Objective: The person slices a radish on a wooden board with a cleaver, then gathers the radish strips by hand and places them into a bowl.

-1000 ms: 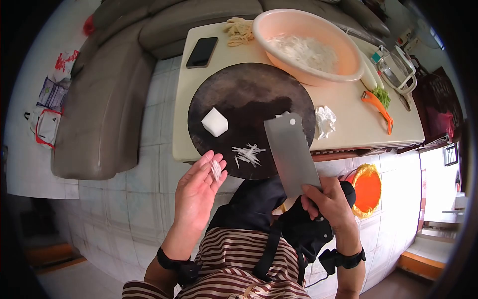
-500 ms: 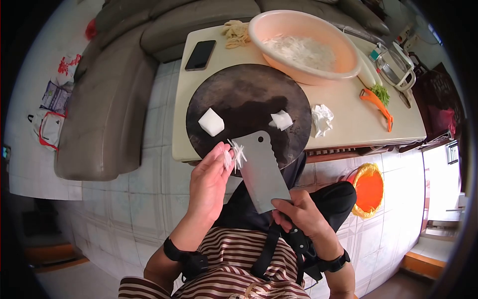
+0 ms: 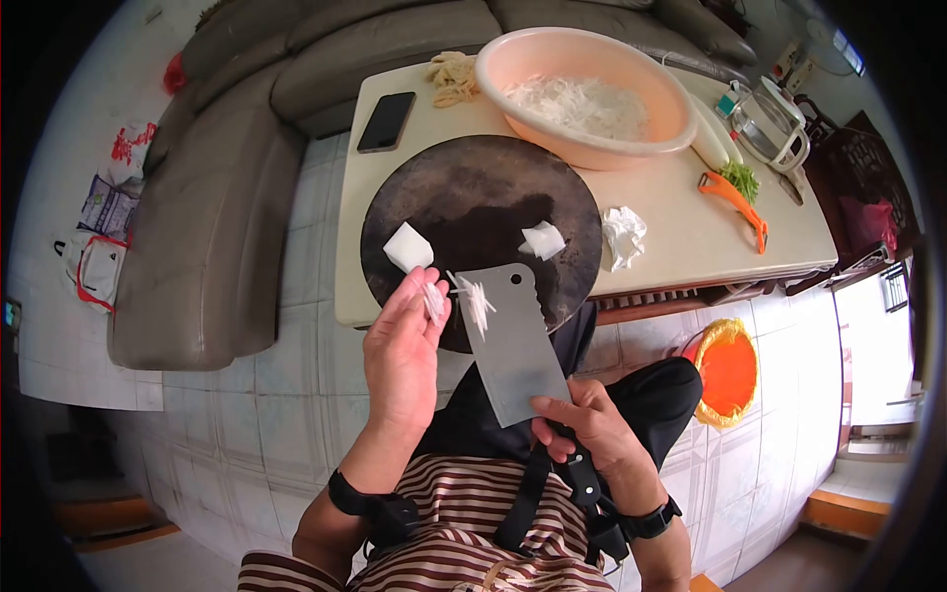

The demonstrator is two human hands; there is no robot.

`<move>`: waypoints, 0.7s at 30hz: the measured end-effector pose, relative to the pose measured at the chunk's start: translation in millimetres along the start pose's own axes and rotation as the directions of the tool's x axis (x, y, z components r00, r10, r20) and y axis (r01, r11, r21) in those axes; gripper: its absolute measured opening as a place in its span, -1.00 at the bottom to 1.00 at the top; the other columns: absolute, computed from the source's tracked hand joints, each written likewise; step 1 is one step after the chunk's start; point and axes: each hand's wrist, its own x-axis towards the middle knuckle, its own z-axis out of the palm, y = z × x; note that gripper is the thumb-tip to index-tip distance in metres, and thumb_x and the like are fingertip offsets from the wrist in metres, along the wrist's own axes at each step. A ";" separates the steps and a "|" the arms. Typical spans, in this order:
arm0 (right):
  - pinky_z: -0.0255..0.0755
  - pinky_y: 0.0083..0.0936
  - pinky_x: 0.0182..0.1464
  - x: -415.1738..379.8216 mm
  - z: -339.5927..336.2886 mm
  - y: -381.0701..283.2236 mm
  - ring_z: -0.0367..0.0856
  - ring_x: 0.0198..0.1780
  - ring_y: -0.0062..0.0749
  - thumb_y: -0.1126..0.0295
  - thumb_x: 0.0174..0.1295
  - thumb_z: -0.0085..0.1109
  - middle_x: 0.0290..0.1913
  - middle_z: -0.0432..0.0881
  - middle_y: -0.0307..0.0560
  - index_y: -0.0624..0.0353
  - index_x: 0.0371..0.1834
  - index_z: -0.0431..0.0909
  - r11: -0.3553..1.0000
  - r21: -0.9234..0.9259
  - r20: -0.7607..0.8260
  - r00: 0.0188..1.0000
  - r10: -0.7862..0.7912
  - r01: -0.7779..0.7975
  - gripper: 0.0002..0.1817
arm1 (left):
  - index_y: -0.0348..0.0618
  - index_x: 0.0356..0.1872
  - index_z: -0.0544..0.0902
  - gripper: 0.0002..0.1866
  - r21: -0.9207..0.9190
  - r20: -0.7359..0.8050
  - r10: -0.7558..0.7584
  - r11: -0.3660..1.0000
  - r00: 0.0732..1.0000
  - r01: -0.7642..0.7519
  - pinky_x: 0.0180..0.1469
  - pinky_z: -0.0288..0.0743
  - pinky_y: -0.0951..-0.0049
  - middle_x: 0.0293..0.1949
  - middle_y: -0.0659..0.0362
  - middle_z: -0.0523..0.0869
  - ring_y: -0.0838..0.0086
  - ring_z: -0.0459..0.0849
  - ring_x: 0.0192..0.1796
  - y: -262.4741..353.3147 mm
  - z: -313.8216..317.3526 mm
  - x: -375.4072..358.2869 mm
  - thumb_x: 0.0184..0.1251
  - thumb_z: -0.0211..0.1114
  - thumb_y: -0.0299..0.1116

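My right hand (image 3: 589,424) grips the handle of a cleaver (image 3: 518,360), its broad blade held flat over the near edge of the round dark chopping board (image 3: 464,178). White radish shreds (image 3: 475,304) lie on the blade's left side. Curled fingers of my left hand (image 3: 404,340) hold a small bunch of radish shreds (image 3: 432,303), just left of the blade. Behind that hand a thick white radish chunk (image 3: 407,248) sits on the board. A smaller radish piece (image 3: 543,241) rests toward the board's right side.
A large pink basin (image 3: 592,138) of white shreds stands on the table (image 3: 789,222). Around it are a phone (image 3: 387,122), a cloth (image 3: 454,79), crumpled tissue (image 3: 623,237), an orange peeler (image 3: 735,209), a whole radish (image 3: 712,138) and a glass pot (image 3: 769,126). A lined bin (image 3: 728,375) stands on the floor.
My left hand has moved slightly left and up, away from the blade, with some shreds in its fingers. Other shreds now lie on the blade. The view has shifted a little.
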 end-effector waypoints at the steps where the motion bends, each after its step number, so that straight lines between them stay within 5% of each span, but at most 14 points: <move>1: 0.31 -0.60 -0.59 -0.7 -0.7 -0.8 0.37 -0.68 -0.63 0.37 0.41 0.14 -0.60 0.55 -0.17 0.31 -0.42 0.58 1.000 -0.001 0.001 1.000 0.000 0.000 -0.74 | -0.44 0.36 0.40 -0.56 0.000 0.000 0.001 1.000 1.000 -0.001 0.40 0.40 0.31 0.32 -0.10 0.48 0.27 0.53 0.31 1.3 -3.1 2.0 0.57 0.08 -0.42; 8: 0.31 -0.61 -0.59 -2.0 -6.0 -5.9 0.38 -0.68 -0.63 0.39 0.42 0.10 -0.59 0.57 -0.17 0.32 -0.43 0.58 0.987 -0.155 -0.067 0.996 -0.057 0.046 -0.73 | -0.43 0.34 0.42 -0.56 0.047 -0.088 -0.060 0.997 0.994 0.064 0.40 0.42 0.29 0.28 -0.09 0.54 0.25 0.55 0.30 3.5 -19.3 9.3 0.55 0.12 -0.42; 21: 0.28 -0.64 -0.58 -10.3 1.0 -7.7 0.40 -0.67 -0.65 0.38 0.44 0.07 -0.61 0.57 -0.20 0.34 -0.51 0.58 0.954 -0.301 0.063 0.998 0.018 0.002 -0.66 | -0.52 0.37 0.35 -0.51 0.195 0.033 -0.196 0.963 0.980 0.186 0.43 0.36 0.29 0.30 -0.16 0.50 0.21 0.52 0.34 13.7 -20.2 4.3 0.53 0.14 -0.45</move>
